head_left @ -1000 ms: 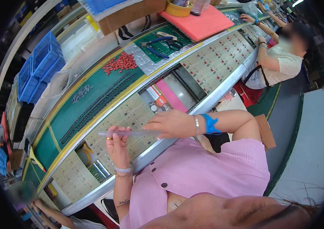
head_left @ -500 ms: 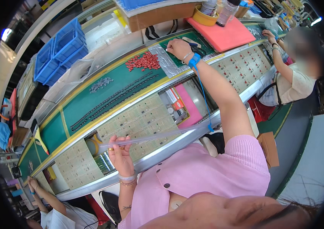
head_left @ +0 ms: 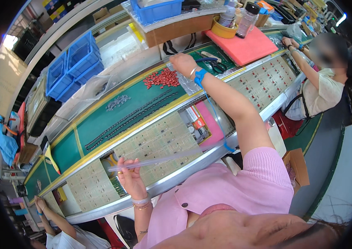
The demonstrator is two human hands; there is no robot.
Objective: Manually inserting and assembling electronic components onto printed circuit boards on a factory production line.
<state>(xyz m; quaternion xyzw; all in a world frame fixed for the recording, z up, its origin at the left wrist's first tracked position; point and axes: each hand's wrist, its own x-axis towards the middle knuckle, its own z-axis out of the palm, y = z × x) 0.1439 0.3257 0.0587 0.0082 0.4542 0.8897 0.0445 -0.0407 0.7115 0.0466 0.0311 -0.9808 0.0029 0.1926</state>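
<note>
My left hand (head_left: 132, 181) is closed around one end of a long clear plastic tube (head_left: 163, 159), which slants across the circuit board panel (head_left: 153, 139) in front of me. My right hand (head_left: 183, 64) reaches over the far side of the bench, above a silver foil sheet (head_left: 189, 86). Its fingers are curled, and the back of the hand hides whatever they may hold. Just left of it lies a heap of small red parts (head_left: 161, 79). To its right, black-handled scissors (head_left: 218, 66) rest on the green mat. A blue cord runs from my right wristband.
Black component strips (head_left: 130, 120) and a pile of grey parts (head_left: 118, 102) lie on the green surface (head_left: 97, 124). A pink foam block (head_left: 242, 45) carries a tape roll and bottles. Blue crates (head_left: 74, 66) stand at far left. Co-workers sit at both sides.
My right hand has moved left from the green mat by the scissors to the foil beside the red parts. My left hand still holds the tube. The view has shifted slightly.
</note>
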